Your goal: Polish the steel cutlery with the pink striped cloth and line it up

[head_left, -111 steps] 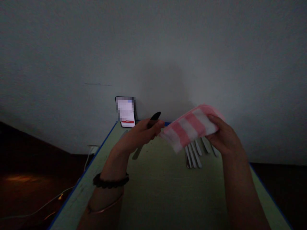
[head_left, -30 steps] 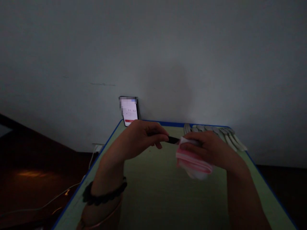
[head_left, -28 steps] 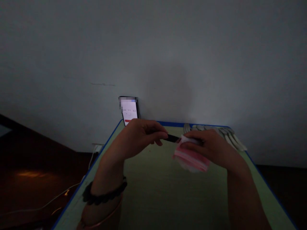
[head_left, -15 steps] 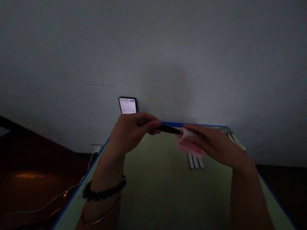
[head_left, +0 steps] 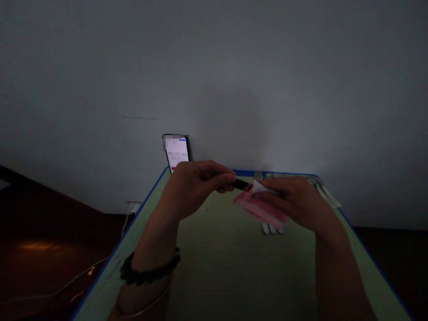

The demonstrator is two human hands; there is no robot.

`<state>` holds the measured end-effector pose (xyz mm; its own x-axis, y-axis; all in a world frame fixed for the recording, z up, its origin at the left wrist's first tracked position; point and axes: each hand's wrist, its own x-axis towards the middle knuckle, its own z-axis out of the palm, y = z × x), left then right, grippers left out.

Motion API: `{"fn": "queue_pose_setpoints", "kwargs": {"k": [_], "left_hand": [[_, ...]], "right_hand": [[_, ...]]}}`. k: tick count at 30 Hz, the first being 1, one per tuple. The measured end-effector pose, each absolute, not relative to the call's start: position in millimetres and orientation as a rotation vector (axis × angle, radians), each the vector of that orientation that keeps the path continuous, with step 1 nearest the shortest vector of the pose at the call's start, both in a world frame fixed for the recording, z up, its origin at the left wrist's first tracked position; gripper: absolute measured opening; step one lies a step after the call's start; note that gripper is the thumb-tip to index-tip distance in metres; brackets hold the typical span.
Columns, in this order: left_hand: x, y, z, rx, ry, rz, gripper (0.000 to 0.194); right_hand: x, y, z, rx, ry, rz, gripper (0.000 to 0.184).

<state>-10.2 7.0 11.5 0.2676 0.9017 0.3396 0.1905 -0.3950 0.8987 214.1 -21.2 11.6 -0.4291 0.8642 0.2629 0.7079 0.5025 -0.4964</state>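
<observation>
My left hand point(head_left: 203, 183) pinches one end of a slim black object point(head_left: 241, 183) between thumb and fingers, above the table. Its kind does not show clearly. A pink and white cloth point(head_left: 262, 209) is in my right hand point(head_left: 294, 196), folded around the object's other end, which it hides. The loose part of the cloth hangs down, a little blurred. Below it, several slim items with rounded white ends point(head_left: 272, 229) lie side by side on the table point(head_left: 234, 272). Cloth and hand cover the rest of them.
A phone point(head_left: 177, 151) with a running timer leans against the grey wall point(head_left: 234, 67) at the back. More slim pale items point(head_left: 326, 194) lie at the table's back right corner. On the left, a white cable point(head_left: 73, 278) runs down beside the blue table edge.
My left hand has moved slightly right, closer to my right hand, so less of the black object shows. The cloth has shifted along it and hangs lower. The timer has advanced.
</observation>
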Motion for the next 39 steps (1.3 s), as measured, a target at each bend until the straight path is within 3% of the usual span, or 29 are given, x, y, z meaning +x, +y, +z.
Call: {"fn": "queue_pose_setpoints", "kwargs": {"k": [11, 22, 39], "left_hand": [[-9, 13, 9, 1.605, 1.157, 1.224, 0.012], [-1, 7, 13, 1.667, 1.012, 1.178, 0.006], [3, 6, 16, 1.67, 1.184, 1.243, 0.012]], "right_hand": [[223, -24, 8, -1.222, -2.256, 0.413, 0.038], [204, -20, 9, -1.414, -2.319, 0.307, 0.018], [194, -18, 4, -1.235, -2.112, 0.149, 0.029]]}}
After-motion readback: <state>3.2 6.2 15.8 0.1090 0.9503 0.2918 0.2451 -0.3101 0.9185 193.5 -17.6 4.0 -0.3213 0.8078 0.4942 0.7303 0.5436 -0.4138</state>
